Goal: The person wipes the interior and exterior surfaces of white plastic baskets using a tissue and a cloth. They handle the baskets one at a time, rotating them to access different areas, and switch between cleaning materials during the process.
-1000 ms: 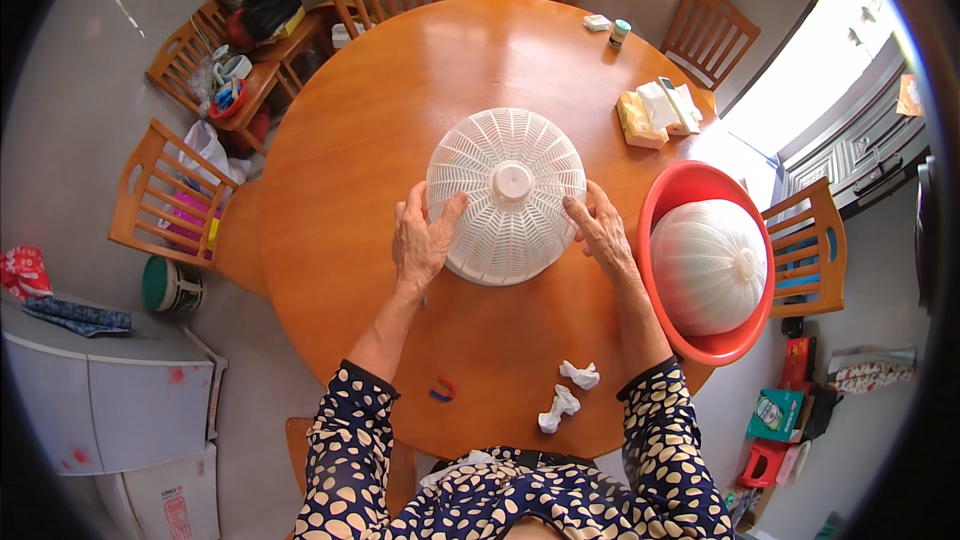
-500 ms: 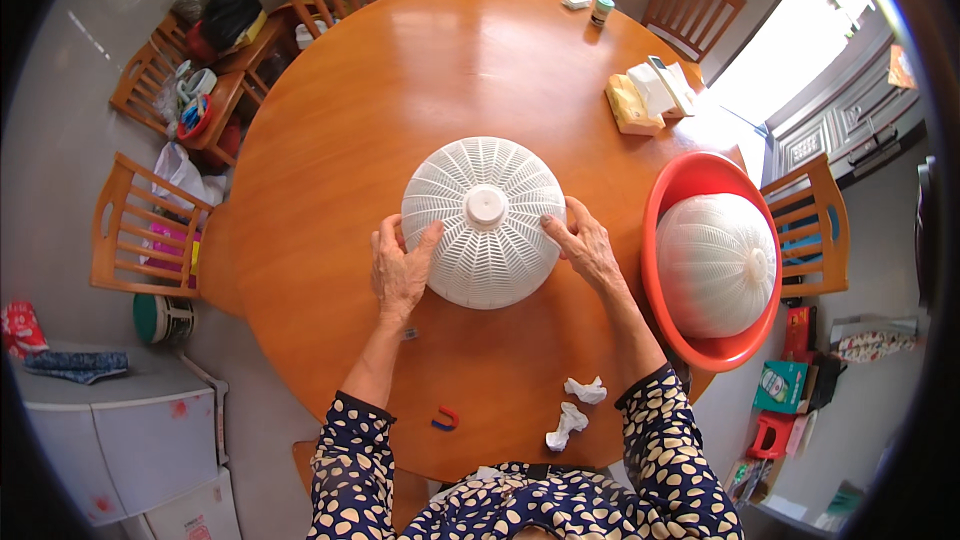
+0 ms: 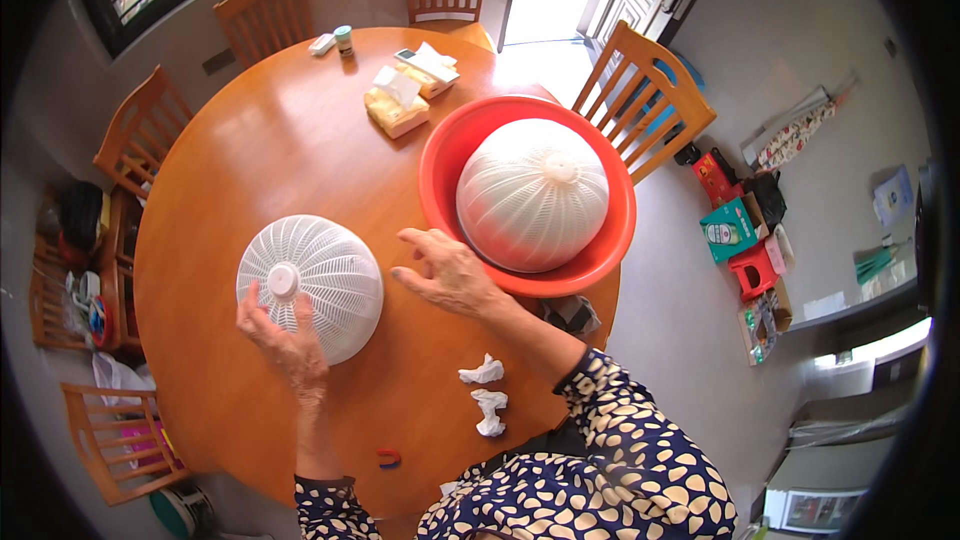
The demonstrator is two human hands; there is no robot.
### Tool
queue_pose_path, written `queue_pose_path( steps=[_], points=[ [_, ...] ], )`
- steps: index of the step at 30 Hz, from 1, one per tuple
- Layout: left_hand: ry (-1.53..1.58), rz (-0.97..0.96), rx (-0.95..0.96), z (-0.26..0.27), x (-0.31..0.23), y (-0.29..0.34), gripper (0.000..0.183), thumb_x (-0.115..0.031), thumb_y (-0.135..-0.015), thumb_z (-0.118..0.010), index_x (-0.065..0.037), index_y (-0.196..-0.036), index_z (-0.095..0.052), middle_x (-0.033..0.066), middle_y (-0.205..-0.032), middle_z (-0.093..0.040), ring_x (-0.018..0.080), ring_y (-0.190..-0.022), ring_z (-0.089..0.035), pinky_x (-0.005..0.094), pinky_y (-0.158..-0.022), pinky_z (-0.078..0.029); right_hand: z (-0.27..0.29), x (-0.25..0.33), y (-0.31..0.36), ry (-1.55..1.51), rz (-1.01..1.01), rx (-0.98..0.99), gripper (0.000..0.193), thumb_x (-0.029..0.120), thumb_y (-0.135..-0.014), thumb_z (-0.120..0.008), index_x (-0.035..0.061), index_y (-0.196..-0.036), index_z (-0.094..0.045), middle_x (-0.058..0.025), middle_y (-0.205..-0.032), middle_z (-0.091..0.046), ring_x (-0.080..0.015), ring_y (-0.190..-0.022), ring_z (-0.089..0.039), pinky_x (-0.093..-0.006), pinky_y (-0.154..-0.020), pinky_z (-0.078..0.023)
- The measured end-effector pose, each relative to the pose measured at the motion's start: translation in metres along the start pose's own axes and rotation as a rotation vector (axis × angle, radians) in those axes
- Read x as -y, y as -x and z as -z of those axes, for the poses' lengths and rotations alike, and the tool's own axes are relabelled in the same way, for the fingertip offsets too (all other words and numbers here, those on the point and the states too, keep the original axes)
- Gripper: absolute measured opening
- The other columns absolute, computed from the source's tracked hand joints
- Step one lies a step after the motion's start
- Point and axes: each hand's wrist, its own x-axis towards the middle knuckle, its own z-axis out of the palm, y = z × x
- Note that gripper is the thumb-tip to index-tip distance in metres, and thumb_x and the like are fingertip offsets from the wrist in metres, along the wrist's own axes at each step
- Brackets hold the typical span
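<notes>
A white slatted plastic dome cover (image 3: 345, 285) with a round knob on top rests on the wooden table, left of centre. My left hand (image 3: 288, 345) is over its near side, fingers apart near the knob; whether they touch the cover I cannot tell. Between this cover and the red basin (image 3: 432, 180), my right hand (image 3: 450, 275) is open with its fingers spread and holds nothing. A second white dome cover (image 3: 535, 195) sits inside the basin, knob upward.
Two crumpled tissues (image 3: 490, 410) and a red-and-blue horseshoe magnet (image 3: 389, 459) lie near the table's front edge. Farther back are yellow tissue packs (image 3: 398, 112) and a small jar (image 3: 344, 41). Wooden chairs (image 3: 640, 100) ring the table (image 3: 230, 150).
My view has turned to the right. My right hand has come off the first dome cover and moved toward the basin. My left hand has shifted over the cover's near side, fingers spread.
</notes>
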Motion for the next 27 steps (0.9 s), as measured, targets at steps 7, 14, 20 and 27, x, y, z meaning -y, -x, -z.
queue_pose_path(
  steps=[7,14,20,27],
  points=[
    [0.075,-0.257,0.285,-0.075,-0.076,0.034,0.067,-0.022,-0.078,-0.075,0.000,-0.132,-0.042,0.0171,-0.129,-0.039,0.0319,-0.123,-0.039,0.0472,-0.104,-0.033,0.128,-0.068,0.040,0.023,-0.007,-0.595,0.026,0.011,-0.089,-0.064,0.0025,-0.114,-0.063,-0.0090,-0.098,-0.063,-0.0156,-0.089,-0.062,-0.0282,-0.068,-0.051],
    [0.264,0.004,0.664,-0.164,-0.127,0.054,0.094,-0.036,-0.075,-0.078,0.006,-0.143,-0.026,0.0248,-0.142,-0.033,0.0365,-0.133,-0.033,0.0438,-0.110,-0.029,0.197,-0.185,0.027,0.037,-0.283,-0.514,0.060,0.043,-0.096,-0.049,-0.0044,-0.133,-0.046,-0.0222,-0.135,-0.046,-0.0328,-0.130,-0.040,-0.0402,-0.109,-0.031],
    [0.203,0.082,0.637,-0.207,-0.136,0.070,0.114,-0.051,-0.070,-0.078,0.009,-0.145,-0.016,0.0288,-0.149,-0.022,0.0384,-0.139,-0.023,0.0443,-0.114,-0.022,0.200,-0.188,0.017,-0.138,-0.401,-0.307,0.071,0.049,-0.096,-0.045,-0.0074,-0.139,-0.036,-0.0261,-0.144,-0.036,-0.0366,-0.136,-0.032,-0.0412,-0.112,-0.025],
    [0.201,-0.003,0.497,-0.195,-0.175,0.078,0.115,-0.047,-0.070,-0.081,0.008,-0.146,-0.015,0.0281,-0.148,-0.023,0.0376,-0.136,-0.025,0.0447,-0.113,-0.024,0.220,-0.168,0.015,-0.296,-0.290,-0.359,0.078,0.051,-0.094,-0.048,-0.0087,-0.141,-0.032,-0.0270,-0.145,-0.034,-0.0367,-0.137,-0.029,-0.0410,-0.114,-0.022]
  ],
)
